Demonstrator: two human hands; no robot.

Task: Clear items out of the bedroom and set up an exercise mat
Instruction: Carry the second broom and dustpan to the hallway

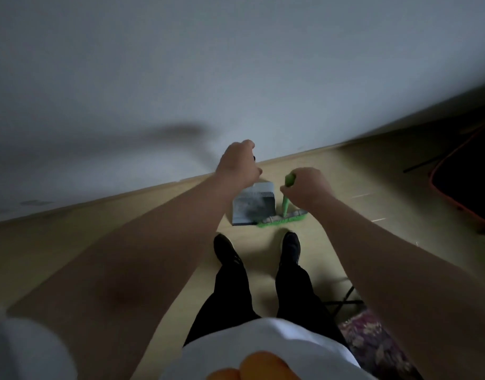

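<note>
My left hand is curled around the upper end of a dustpan handle, which is mostly hidden behind the fist. The grey dustpan stands on the pale wood floor just below it, near the wall. My right hand grips the green handle of a broom. The broom's green bristle head lies on the floor against the dustpan's right front corner. A black mat with an orange edge lies on the floor at the far right.
A white wall with a wooden skirting runs close ahead. My black shoes stand right behind the dustpan and broom. A patterned fabric and thin black legs of some stand sit at the lower right.
</note>
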